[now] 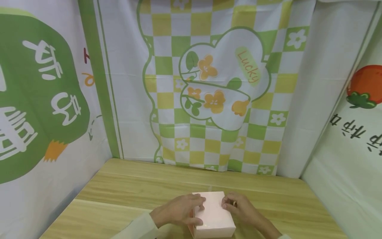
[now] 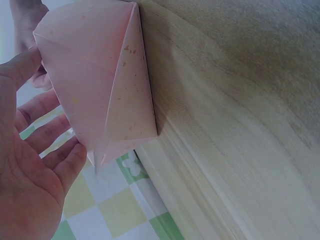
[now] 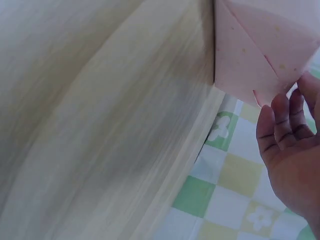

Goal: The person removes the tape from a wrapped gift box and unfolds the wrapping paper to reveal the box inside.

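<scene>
A box wrapped in pink paper [image 1: 213, 210] with small gold flecks sits on the wooden table near its front. Folded, slanting flaps of the paper [image 2: 132, 95] cover its side. My left hand [image 1: 183, 209] lies over the box's left edge, thumb and fingertips touching the top, fingers spread. At the right edge of the top, the bent fingers of my right hand [image 1: 240, 207] touch the paper. In the right wrist view that hand's fingers [image 3: 283, 120] curve loosely beside the box's end; its thumb and index tips are partly cut off there.
The wooden table [image 1: 134, 189] reaches back to a hanging cloth [image 1: 167, 113] with green and yellow checks. Printed white cloth walls [image 1: 343, 186] stand at the left and right. A small pale strip [image 1: 210, 188] sticks out behind the box.
</scene>
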Tool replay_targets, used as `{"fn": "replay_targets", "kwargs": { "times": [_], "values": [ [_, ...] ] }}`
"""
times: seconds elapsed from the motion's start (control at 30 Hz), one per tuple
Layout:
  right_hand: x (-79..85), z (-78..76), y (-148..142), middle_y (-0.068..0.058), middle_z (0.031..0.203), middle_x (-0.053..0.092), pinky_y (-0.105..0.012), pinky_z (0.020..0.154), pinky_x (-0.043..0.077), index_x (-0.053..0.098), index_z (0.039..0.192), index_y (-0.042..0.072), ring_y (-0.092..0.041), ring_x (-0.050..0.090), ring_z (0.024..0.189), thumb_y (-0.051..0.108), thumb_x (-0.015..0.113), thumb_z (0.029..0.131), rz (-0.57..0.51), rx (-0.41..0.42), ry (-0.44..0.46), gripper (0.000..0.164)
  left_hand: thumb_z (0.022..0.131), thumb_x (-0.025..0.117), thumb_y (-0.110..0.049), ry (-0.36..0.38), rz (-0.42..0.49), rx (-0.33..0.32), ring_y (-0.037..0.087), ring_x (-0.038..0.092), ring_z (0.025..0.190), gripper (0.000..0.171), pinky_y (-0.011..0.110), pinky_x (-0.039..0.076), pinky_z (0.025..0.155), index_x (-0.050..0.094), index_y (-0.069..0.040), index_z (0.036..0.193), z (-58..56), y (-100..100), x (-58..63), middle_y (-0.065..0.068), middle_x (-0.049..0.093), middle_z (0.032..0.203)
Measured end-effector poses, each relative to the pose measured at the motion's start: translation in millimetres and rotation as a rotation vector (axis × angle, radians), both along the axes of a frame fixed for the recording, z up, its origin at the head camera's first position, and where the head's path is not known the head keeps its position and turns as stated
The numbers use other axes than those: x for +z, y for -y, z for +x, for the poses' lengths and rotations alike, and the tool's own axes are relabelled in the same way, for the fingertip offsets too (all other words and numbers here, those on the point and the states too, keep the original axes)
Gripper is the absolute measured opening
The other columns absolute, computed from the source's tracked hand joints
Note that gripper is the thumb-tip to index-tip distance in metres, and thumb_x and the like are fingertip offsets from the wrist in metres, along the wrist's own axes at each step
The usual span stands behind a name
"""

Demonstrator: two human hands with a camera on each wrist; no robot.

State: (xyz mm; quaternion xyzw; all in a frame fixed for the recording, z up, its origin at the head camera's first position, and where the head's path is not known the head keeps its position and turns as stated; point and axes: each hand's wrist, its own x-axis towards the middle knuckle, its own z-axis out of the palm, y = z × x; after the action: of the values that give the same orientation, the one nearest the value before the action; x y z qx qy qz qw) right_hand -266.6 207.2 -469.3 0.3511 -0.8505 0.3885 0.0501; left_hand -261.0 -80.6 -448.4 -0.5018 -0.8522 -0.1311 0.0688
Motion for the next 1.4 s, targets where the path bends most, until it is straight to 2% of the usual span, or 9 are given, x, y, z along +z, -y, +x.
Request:
{"fn": "replay_targets", "kwargs": {
  "times": [0.1, 0.17, 0.3, 0.43, 0.7, 0.9, 1.0, 1.2, 1.4],
  "values": [
    [-0.9, 1.4, 4, 0.009, 0.083, 0.053, -0.017, 0.06, 0.046, 0.061, 0.088, 0.017, 0.004, 0.045, 0.075, 0.018, 0.057, 0.098, 0.081, -0.026, -0.116, 0.011, 0.094, 0.063, -0.046, 0.005, -0.001, 0.004, 0.008, 0.064, 0.105, 0.059, 0.02, 0.053, 0.09, 0.053, -0.004, 0.135, -0.1, 0, 0.0, -0.005, 0.066, 0.115],
    [-1.7, 1.9, 5, 0.01, 0.084, 0.051, -0.016, 0.061, 0.045, 0.058, 0.089, 0.016, 0.004, 0.043, 0.077, 0.017, 0.053, 0.101, 0.103, -0.024, -0.132, 0.013, 0.094, 0.063, -0.046, 0.004, -0.001, 0.006, 0.009, 0.064, 0.107, 0.058, 0.02, 0.053, 0.09, 0.055, -0.004, 0.133, -0.1, 0, 0.2, -0.004, 0.066, 0.117],
    [-3.2, 2.0, 2, 0.004, 0.088, 0.051, -0.018, 0.066, 0.048, 0.054, 0.097, 0.011, 0.001, 0.046, 0.081, 0.017, 0.049, 0.103, 0.033, 0.024, 0.03, 0.01, 0.094, 0.063, -0.046, 0.002, -0.002, 0.006, 0.01, 0.063, 0.109, 0.057, 0.021, 0.053, 0.092, 0.055, -0.005, 0.133, -0.3, -1, -0.3, -0.004, 0.065, 0.118],
    [-2.5, 1.7, -3, -0.006, 0.091, 0.059, -0.021, 0.068, 0.052, 0.06, 0.104, 0.008, -0.002, 0.053, 0.083, 0.016, 0.055, 0.1, -0.067, 0.067, 0.161, 0.01, 0.094, 0.063, -0.046, -0.01, -0.005, 0.004, 0.011, 0.064, 0.109, 0.058, 0.022, 0.053, 0.094, 0.054, -0.005, 0.134, -0.1, 0, -0.8, -0.004, 0.066, 0.117],
    [2.6, -2.8, -5, -0.003, 0.09, 0.058, -0.02, 0.069, 0.051, 0.061, 0.093, 0.011, -0.002, 0.051, 0.084, 0.017, 0.053, 0.102, -0.015, 0.109, 0.166, 0.014, 0.093, 0.063, -0.046, -0.027, 0.006, 0.0, 0.016, 0.063, 0.116, 0.058, 0.026, 0.053, 0.098, 0.055, -0.005, 0.133, -1.0, 0, -1.9, -0.004, 0.067, 0.117],
    [-0.3, -6.0, -10, -0.009, 0.097, 0.055, -0.022, 0.073, 0.05, 0.058, 0.112, 0.002, -0.004, 0.052, 0.09, 0.01, 0.048, 0.103, -0.087, 0.173, 0.284, 0.016, 0.093, 0.065, -0.045, -0.046, 0.005, -0.002, 0.017, 0.063, 0.118, 0.058, 0.028, 0.053, 0.099, 0.055, -0.004, 0.133, -1.4, -1, -2.9, -0.005, 0.068, 0.115],
    [-2.3, -5.7, -11, -0.013, 0.097, 0.059, -0.022, 0.071, 0.051, 0.062, 0.115, 0.001, -0.003, 0.054, 0.087, 0.01, 0.052, 0.101, -0.125, 0.141, 0.291, 0.019, 0.093, 0.064, -0.044, -0.038, 0.005, -0.001, 0.018, 0.063, 0.118, 0.058, 0.028, 0.053, 0.098, 0.054, -0.004, 0.133, -1.6, -1, -3.2, -0.005, 0.068, 0.115],
    [-5.2, -5.0, -5, -0.01, 0.098, 0.062, -0.022, 0.07, 0.053, 0.066, 0.1, 0.008, -0.002, 0.055, 0.086, 0.016, 0.052, 0.102, -0.099, 0.069, 0.217, 0.015, 0.093, 0.064, -0.045, -0.029, 0.006, -0.001, 0.014, 0.064, 0.112, 0.059, 0.025, 0.053, 0.096, 0.053, -0.004, 0.135, -1.6, -1, -3.6, -0.006, 0.068, 0.114],
    [-5.0, -2.8, -8, -0.011, 0.101, 0.057, -0.021, 0.074, 0.049, 0.06, 0.106, 0.006, -0.005, 0.052, 0.092, 0.013, 0.047, 0.104, -0.081, 0.115, 0.26, 0.016, 0.093, 0.064, -0.046, -0.02, 0.005, 0.007, 0.018, 0.063, 0.117, 0.061, 0.028, 0.053, 0.098, 0.053, -0.004, 0.135, 0.4, 0, -1.8, -0.006, 0.068, 0.114]
  ]
}}
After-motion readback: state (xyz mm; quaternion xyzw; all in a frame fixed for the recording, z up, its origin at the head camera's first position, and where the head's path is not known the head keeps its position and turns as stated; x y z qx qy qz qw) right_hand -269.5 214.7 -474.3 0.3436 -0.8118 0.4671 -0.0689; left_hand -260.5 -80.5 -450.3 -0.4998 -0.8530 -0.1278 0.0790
